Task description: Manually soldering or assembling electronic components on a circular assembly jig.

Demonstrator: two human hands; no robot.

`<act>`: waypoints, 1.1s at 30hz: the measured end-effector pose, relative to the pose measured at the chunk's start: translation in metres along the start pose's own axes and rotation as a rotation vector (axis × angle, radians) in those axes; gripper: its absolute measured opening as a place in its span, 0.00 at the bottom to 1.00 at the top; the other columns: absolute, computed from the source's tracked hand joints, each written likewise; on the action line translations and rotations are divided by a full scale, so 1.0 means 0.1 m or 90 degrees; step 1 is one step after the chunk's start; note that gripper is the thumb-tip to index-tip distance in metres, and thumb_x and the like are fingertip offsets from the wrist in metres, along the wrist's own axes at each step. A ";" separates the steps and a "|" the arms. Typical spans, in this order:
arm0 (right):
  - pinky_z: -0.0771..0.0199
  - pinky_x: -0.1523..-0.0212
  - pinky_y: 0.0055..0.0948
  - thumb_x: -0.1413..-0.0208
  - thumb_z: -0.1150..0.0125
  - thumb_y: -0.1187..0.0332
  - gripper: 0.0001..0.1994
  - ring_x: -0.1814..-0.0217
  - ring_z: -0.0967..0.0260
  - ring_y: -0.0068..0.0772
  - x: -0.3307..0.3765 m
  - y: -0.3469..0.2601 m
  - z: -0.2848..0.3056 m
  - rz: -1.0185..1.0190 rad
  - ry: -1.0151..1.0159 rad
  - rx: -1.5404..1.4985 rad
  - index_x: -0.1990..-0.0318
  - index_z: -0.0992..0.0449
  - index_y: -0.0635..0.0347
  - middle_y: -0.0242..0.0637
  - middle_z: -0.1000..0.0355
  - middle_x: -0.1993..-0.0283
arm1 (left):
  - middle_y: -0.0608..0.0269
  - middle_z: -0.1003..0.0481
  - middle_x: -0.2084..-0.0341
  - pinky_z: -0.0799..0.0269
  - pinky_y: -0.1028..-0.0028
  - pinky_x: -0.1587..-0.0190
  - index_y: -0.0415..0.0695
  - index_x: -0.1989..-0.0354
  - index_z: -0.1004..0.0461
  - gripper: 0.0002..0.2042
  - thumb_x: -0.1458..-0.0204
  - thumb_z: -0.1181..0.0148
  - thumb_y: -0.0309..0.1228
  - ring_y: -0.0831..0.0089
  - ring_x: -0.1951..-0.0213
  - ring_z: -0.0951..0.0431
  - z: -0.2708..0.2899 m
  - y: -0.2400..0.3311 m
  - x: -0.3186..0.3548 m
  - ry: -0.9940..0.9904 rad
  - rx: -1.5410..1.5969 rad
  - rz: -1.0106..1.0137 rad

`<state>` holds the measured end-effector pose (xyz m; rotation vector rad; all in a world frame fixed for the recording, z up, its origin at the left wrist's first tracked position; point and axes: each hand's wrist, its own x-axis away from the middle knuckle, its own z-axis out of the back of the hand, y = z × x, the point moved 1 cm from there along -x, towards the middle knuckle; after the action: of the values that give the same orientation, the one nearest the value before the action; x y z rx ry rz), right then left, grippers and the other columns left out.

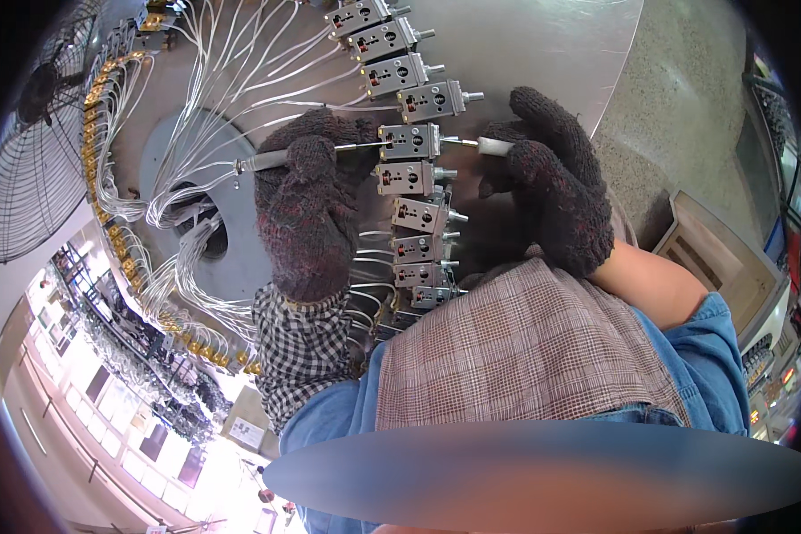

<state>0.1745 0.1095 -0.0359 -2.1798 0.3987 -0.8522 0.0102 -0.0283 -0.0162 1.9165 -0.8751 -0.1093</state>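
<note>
A row of small grey metal thermostat-like boxes with threaded stems runs down the round metal table. At one box (409,141) in the row, two tools meet from opposite sides. My left hand (304,205), in a dark knit glove, is closed around a thin screwdriver (265,161) with a grey handle; its shaft reaches the box's left side. My right hand (556,173), gloved too, grips a white-handled driver (493,147) by its handle. That driver's metal shaft lines up with the stem on the box's right. The right fingertips are partly hidden.
Thin white tubes (231,71) run from the boxes to a grey disc (178,133) with a central hole. Brass-coloured fittings (120,245) line the table's left rim. A large fan (40,133) stands at far left. A tan bin (721,258) is at right.
</note>
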 end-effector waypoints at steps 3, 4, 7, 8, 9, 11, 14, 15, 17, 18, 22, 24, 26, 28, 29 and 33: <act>0.29 0.59 0.27 0.48 0.47 0.68 0.21 0.60 0.32 0.32 0.00 0.01 0.01 -0.012 -0.005 0.009 0.46 0.41 0.62 0.44 0.33 0.57 | 0.51 0.30 0.63 0.27 0.65 0.56 0.34 0.57 0.37 0.11 0.48 0.54 0.25 0.61 0.60 0.27 -0.05 0.02 0.00 0.005 -0.040 0.002; 0.30 0.58 0.27 0.47 0.48 0.67 0.20 0.60 0.32 0.31 -0.01 0.01 0.01 -0.019 -0.009 0.012 0.47 0.40 0.62 0.43 0.33 0.57 | 0.51 0.30 0.63 0.27 0.65 0.56 0.34 0.57 0.38 0.12 0.48 0.54 0.26 0.61 0.60 0.27 -0.08 0.02 0.00 -0.007 -0.058 0.001; 0.31 0.58 0.24 0.47 0.49 0.65 0.19 0.60 0.33 0.28 -0.04 0.00 0.06 0.019 -0.016 0.227 0.49 0.37 0.63 0.40 0.33 0.56 | 0.50 0.30 0.63 0.27 0.65 0.56 0.34 0.56 0.38 0.11 0.47 0.55 0.25 0.61 0.60 0.27 -0.05 0.02 0.00 -0.001 -0.054 -0.016; 0.31 0.58 0.24 0.47 0.49 0.65 0.19 0.60 0.33 0.28 -0.05 0.00 0.06 0.019 -0.014 0.224 0.49 0.37 0.63 0.40 0.33 0.56 | 0.50 0.30 0.63 0.27 0.65 0.56 0.34 0.56 0.38 0.11 0.47 0.55 0.25 0.61 0.60 0.27 -0.06 0.02 0.00 -0.002 -0.056 -0.014; 0.31 0.59 0.23 0.47 0.49 0.65 0.18 0.60 0.33 0.26 -0.05 -0.01 0.05 0.060 -0.029 0.247 0.50 0.36 0.63 0.39 0.33 0.56 | 0.50 0.30 0.64 0.27 0.64 0.56 0.34 0.56 0.38 0.11 0.47 0.56 0.25 0.61 0.60 0.27 -0.06 0.03 0.01 0.009 -0.072 -0.011; 0.31 0.59 0.23 0.47 0.49 0.64 0.18 0.61 0.33 0.25 -0.05 -0.04 0.01 0.101 -0.039 0.268 0.50 0.35 0.63 0.39 0.32 0.56 | 0.50 0.31 0.64 0.27 0.64 0.56 0.34 0.56 0.39 0.11 0.47 0.56 0.25 0.60 0.60 0.27 -0.07 0.03 0.01 0.018 -0.090 -0.004; 0.31 0.60 0.22 0.46 0.50 0.64 0.17 0.61 0.34 0.25 -0.02 -0.10 -0.02 -0.077 0.020 0.144 0.51 0.35 0.62 0.39 0.32 0.57 | 0.50 0.31 0.63 0.27 0.62 0.56 0.34 0.56 0.39 0.11 0.46 0.57 0.26 0.60 0.60 0.27 -0.10 0.03 0.00 0.013 -0.071 0.000; 0.32 0.61 0.22 0.47 0.50 0.65 0.18 0.62 0.34 0.24 -0.01 -0.11 -0.02 -0.034 0.007 0.190 0.49 0.36 0.63 0.38 0.32 0.59 | 0.50 0.31 0.63 0.27 0.62 0.56 0.34 0.56 0.39 0.12 0.46 0.56 0.27 0.60 0.60 0.27 -0.10 0.03 0.00 0.035 -0.073 0.017; 0.33 0.61 0.22 0.47 0.50 0.66 0.20 0.64 0.35 0.24 0.00 -0.12 -0.02 0.010 -0.006 0.235 0.48 0.38 0.63 0.37 0.32 0.62 | 0.50 0.31 0.63 0.27 0.62 0.56 0.34 0.56 0.39 0.12 0.46 0.56 0.27 0.60 0.59 0.27 -0.08 0.01 0.00 0.055 -0.077 0.035; 0.34 0.61 0.22 0.47 0.50 0.66 0.20 0.63 0.35 0.23 0.01 -0.12 -0.02 -0.010 -0.006 0.206 0.47 0.38 0.63 0.36 0.32 0.62 | 0.51 0.31 0.63 0.27 0.63 0.56 0.34 0.56 0.39 0.12 0.46 0.56 0.28 0.61 0.59 0.27 -0.06 0.00 -0.01 0.027 -0.103 0.017; 0.34 0.61 0.21 0.47 0.51 0.65 0.21 0.62 0.36 0.22 -0.03 -0.08 0.03 0.095 -0.066 0.327 0.47 0.39 0.64 0.35 0.32 0.63 | 0.51 0.31 0.63 0.28 0.64 0.56 0.34 0.56 0.39 0.12 0.46 0.55 0.29 0.61 0.60 0.28 -0.05 0.06 -0.03 -0.007 -0.202 -0.007; 0.34 0.59 0.23 0.47 0.51 0.65 0.20 0.61 0.35 0.24 -0.01 -0.10 -0.01 0.017 -0.039 0.217 0.47 0.39 0.64 0.36 0.32 0.62 | 0.51 0.31 0.63 0.28 0.63 0.55 0.35 0.56 0.39 0.12 0.46 0.54 0.29 0.61 0.60 0.28 -0.06 0.06 -0.02 0.000 -0.212 0.004; 0.33 0.58 0.24 0.47 0.51 0.65 0.20 0.60 0.35 0.26 -0.02 -0.09 0.01 -0.059 -0.011 0.107 0.48 0.38 0.64 0.37 0.32 0.60 | 0.51 0.31 0.63 0.29 0.63 0.55 0.35 0.56 0.39 0.12 0.46 0.54 0.29 0.61 0.59 0.28 -0.07 0.05 -0.02 0.007 -0.221 0.016; 0.32 0.56 0.28 0.46 0.52 0.66 0.18 0.57 0.34 0.30 -0.05 -0.07 0.08 0.280 -0.073 0.543 0.49 0.37 0.64 0.39 0.33 0.57 | 0.51 0.31 0.62 0.29 0.64 0.55 0.35 0.56 0.39 0.12 0.47 0.53 0.29 0.61 0.59 0.28 -0.06 0.02 -0.02 0.004 -0.157 0.003; 0.32 0.56 0.28 0.46 0.52 0.66 0.18 0.57 0.34 0.30 -0.07 -0.06 0.11 0.279 -0.074 0.542 0.49 0.37 0.64 0.39 0.33 0.57 | 0.51 0.31 0.62 0.29 0.64 0.55 0.35 0.56 0.39 0.12 0.47 0.53 0.29 0.61 0.59 0.28 -0.04 0.01 -0.02 0.004 -0.159 0.002; 0.33 0.53 0.35 0.46 0.54 0.69 0.15 0.54 0.35 0.44 -0.07 -0.09 0.09 0.396 -0.101 0.772 0.50 0.36 0.59 0.43 0.36 0.52 | 0.51 0.31 0.62 0.28 0.63 0.56 0.35 0.56 0.38 0.12 0.47 0.54 0.27 0.61 0.59 0.28 -0.05 0.03 -0.02 -0.008 -0.183 -0.018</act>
<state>0.1757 0.1239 -0.0375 -0.8958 0.3161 -0.3658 0.0098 -0.0241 -0.0117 1.6610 -0.7944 -0.2521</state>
